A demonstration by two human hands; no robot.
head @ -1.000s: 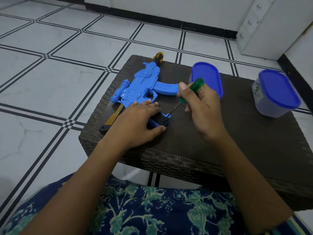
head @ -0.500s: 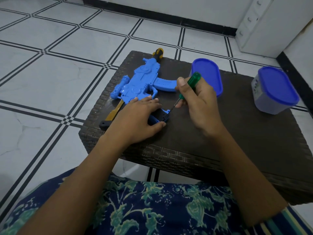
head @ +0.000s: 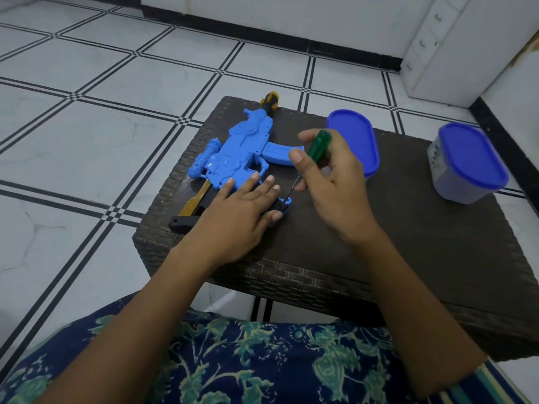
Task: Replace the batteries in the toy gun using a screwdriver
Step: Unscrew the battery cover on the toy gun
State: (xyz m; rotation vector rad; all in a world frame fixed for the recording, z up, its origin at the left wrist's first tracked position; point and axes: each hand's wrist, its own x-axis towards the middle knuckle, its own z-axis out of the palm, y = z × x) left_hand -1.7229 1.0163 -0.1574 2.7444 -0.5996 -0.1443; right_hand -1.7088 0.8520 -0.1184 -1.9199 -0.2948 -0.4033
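The left hand point(head: 242, 211) still presses flat on the blue plastic toy gun point(head: 239, 150). The right hand point(head: 329, 193) grips the green-handled screwdriver point(head: 319, 147), now steeper.

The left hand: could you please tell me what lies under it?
The left hand lies flat on the toy gun, covering its grip end; only a blue edge shows by the thumb, where the screwdriver tip points. Any screw or cover beneath is hidden.

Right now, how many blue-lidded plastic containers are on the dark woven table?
2. One blue-lidded plastic container stands just behind the right hand, partly hidden by it; the second container stands near the dark woven table's far right edge. No more show.
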